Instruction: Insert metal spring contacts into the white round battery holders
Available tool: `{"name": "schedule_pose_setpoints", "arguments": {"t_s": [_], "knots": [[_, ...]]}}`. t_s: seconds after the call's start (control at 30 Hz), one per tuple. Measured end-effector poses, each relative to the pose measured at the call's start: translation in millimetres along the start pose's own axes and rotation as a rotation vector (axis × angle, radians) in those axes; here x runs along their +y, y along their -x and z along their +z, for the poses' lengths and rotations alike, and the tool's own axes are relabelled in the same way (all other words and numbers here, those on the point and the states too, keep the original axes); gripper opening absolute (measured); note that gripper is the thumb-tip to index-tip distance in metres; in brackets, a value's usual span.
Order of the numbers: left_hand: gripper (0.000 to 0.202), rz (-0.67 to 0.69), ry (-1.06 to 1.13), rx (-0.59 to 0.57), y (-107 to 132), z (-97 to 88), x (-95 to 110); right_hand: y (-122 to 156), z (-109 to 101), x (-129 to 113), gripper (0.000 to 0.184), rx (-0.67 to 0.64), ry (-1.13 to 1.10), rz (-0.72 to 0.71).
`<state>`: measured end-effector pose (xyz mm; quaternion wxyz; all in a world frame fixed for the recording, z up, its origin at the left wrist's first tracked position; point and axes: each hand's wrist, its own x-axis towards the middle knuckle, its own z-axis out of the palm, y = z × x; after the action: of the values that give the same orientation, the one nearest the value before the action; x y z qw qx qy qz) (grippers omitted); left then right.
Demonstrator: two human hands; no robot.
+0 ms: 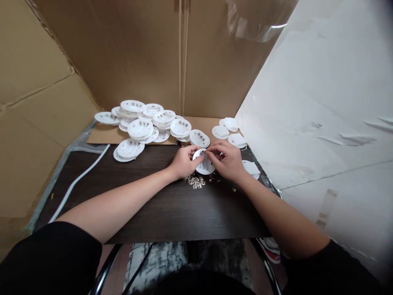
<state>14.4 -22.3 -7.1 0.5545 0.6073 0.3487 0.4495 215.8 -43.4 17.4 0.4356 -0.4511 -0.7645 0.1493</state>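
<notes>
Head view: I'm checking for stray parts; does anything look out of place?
Yes: one small metal piece lies alone on the dark tabletop, off to the right of the metal pile near the held white disc.

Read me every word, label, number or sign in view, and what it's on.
No readable text anywhere.
Held disc: any marks too small to read.
Metal pieces: too small to read.
Cardboard: no print seen.
White panel: no print seen.
</notes>
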Motion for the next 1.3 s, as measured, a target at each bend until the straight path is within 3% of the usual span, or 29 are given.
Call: {"name": "schedule_pose_setpoints", "arguments": {"t_s": [0.57, 0.8, 1.3], "knots": [[0.038, -0.002, 0.037, -0.049, -0.8, -1.9, -0.1, 0.2, 0.3, 3.3, 0.011, 0.006, 0.028, -0.121], [0.044, 0.009, 0.048, -0.045, -2.0, -1.3, -0.8, -1.2, -0.3, 10.3, 0.010, 0.041, 0.028, -0.261], [0.038, 0.026, 0.027, -0.024, -3.8, -0.7, -4.0, -1.5, 0.5, 9.1, 0.007, 0.047, 0.074, -0.238]]}}
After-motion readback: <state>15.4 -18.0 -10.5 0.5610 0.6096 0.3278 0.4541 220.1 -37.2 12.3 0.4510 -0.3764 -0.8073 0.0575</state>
